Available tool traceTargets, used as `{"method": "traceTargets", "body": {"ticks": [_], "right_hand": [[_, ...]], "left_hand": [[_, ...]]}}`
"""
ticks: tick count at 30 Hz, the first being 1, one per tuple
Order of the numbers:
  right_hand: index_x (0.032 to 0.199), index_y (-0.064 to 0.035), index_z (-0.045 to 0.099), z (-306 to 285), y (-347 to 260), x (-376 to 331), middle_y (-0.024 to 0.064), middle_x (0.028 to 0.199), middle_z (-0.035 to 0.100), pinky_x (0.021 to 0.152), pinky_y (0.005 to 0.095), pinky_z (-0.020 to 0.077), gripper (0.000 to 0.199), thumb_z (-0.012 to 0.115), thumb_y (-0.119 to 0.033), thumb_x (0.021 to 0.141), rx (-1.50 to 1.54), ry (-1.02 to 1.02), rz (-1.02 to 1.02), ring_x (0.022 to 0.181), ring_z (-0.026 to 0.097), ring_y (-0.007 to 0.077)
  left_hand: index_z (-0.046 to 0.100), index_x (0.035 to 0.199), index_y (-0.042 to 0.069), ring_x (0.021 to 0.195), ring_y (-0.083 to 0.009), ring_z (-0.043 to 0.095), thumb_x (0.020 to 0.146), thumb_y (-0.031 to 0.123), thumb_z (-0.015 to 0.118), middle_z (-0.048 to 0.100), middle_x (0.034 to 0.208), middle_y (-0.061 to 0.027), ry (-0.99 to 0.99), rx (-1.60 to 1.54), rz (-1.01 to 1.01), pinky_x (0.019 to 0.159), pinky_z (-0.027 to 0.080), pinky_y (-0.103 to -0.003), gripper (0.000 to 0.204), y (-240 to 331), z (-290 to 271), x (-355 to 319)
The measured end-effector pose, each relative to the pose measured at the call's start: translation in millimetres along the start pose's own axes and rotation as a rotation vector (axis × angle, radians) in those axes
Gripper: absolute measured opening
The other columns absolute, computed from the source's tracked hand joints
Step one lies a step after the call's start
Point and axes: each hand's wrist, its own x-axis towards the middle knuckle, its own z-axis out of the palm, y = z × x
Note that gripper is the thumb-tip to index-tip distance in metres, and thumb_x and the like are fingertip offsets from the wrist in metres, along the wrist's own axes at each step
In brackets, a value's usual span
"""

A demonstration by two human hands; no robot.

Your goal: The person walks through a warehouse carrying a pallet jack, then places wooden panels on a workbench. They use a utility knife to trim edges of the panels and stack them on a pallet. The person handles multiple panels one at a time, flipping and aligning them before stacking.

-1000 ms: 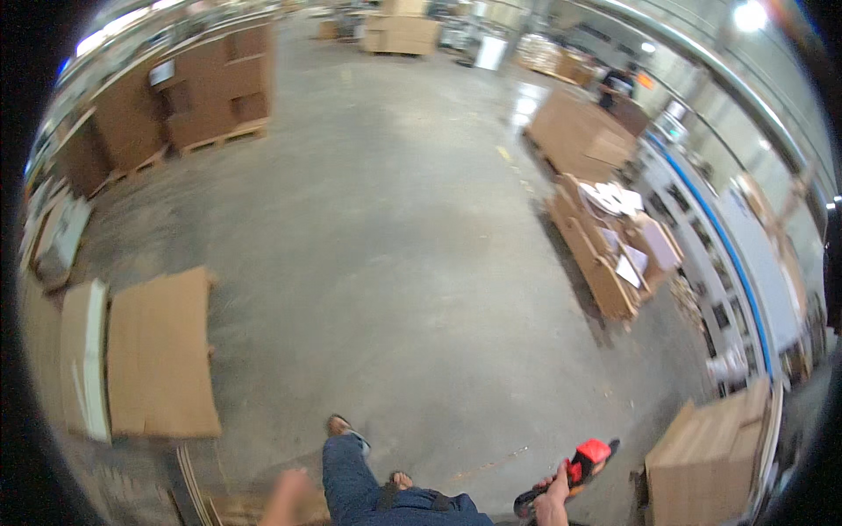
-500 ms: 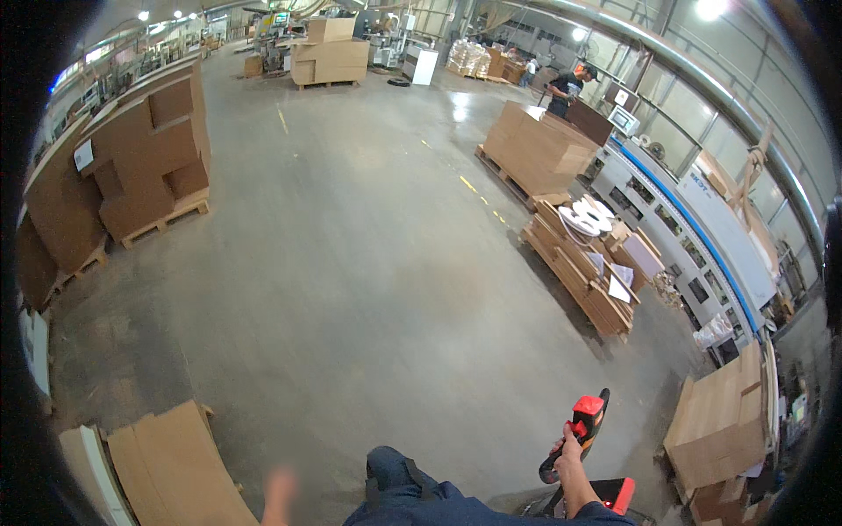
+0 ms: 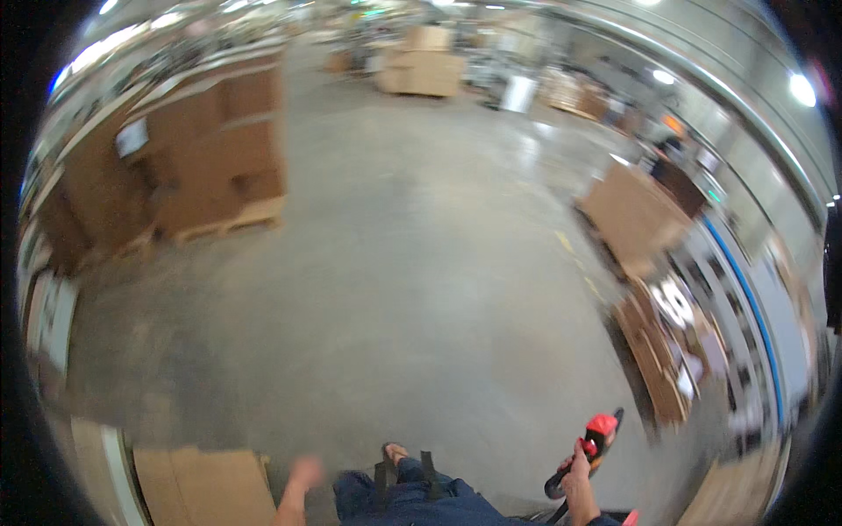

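Observation:
At the lower right, my right hand [image 3: 578, 472] is wrapped round the grip of a red and black control handle [image 3: 602, 426], which looks like that of a pallet truck. A sliver of the truck's red body [image 3: 630, 517] shows at the bottom edge behind my forearm. My left hand [image 3: 305, 473] hangs low on the other side, beside a stack of flat cardboard [image 3: 203, 489]. Its fingers are smeared, so their pose is unclear, and I see nothing in it. My foot [image 3: 396, 451] is on the grey floor between the hands.
Tall brown board stacks [image 3: 215, 162] stand on pallets at the left. To the right are a boxed pallet load [image 3: 633, 215], a pallet of loose boards [image 3: 651, 364] and a long machine [image 3: 756, 302]. A person [image 3: 668, 153] stands behind the load. Another carton stack [image 3: 421, 72] is far ahead.
The view has swung left, so the surroundings sit farther right in the picture. My right hand keeps its grip on the handle. A foot has come into sight below me.

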Motion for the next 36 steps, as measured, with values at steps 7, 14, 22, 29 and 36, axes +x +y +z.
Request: {"method": "traceTargets", "body": {"ticks": [7,14,22,29,36], "right_hand": [[0.075,-0.0199,0.046,284.5,32.5,-91.1,-0.0042,0.06,0.041,0.045,0.0305,0.0374,0.04,0.071,-0.05,0.081,-0.39,-0.18,-0.175,0.049,0.043,0.0135],[0.076,-0.0202,0.046,597.8,142.2,-265.6,-0.0043,0.059,0.041,0.045,0.0305,0.0365,0.039,0.072,-0.049,0.081,-0.644,-0.49,-0.223,0.048,0.042,0.0134],[0.076,-0.0205,0.047,847.8,299.9,-426.6,-0.0043,0.058,0.04,0.045,0.0305,0.0355,0.038,0.073,-0.048,0.08,-0.811,-0.733,-0.205,0.047,0.041,0.0132],[0.077,-0.0208,0.047,1011.6,463.5,-571.2,-0.0044,0.057,0.039,0.044,0.0305,0.0345,0.038,0.074,-0.046,0.08,-0.908,-0.897,-0.171,0.046,0.04,0.0131],[0.077,-0.0211,0.047,1123.2,609.2,-743.8,-0.0044,0.056,0.038,0.044,0.0305,0.0336,0.037,0.075,-0.045,0.079,-1.013,-1.035,-0.202,0.045,0.04,0.013]], "left_hand": [[0.065,0.083,0.003,0.058,-0.0151,0.056,0.089,0.033,0.062,0.061,0.071,-0.0044,0.218,-0.236,-0.444,0.053,0.045,-0.03,0.03,28.9,-141.1,51.6],[0.069,0.086,0.005,0.061,-0.0211,0.06,0.088,0.042,0.057,0.065,0.07,-0.0089,0.283,-0.276,-0.578,0.058,0.049,-0.037,0.039,28.8,-327.1,119.3],[0.066,0.084,0.002,0.073,-0.0293,0.064,0.091,0.041,0.05,0.066,0.074,-0.0139,0.625,-0.403,-0.56,0.07,0.049,-0.045,0.043,-11.7,-564.1,175.2],[0.065,0.079,-0.001,0.075,-0.0328,0.065,0.088,0.045,0.052,0.065,0.078,-0.0207,0.692,-0.266,-0.541,0.07,0.049,-0.044,0.048,-122.5,-738.2,177.1],[0.067,0.099,0.012,0.087,-0.033,0.067,0.09,0.024,0.049,0.066,0.095,-0.0164,0.585,-0.36,-0.672,0.075,0.054,-0.043,0.023,-164.1,-870.1,145.7]]}}
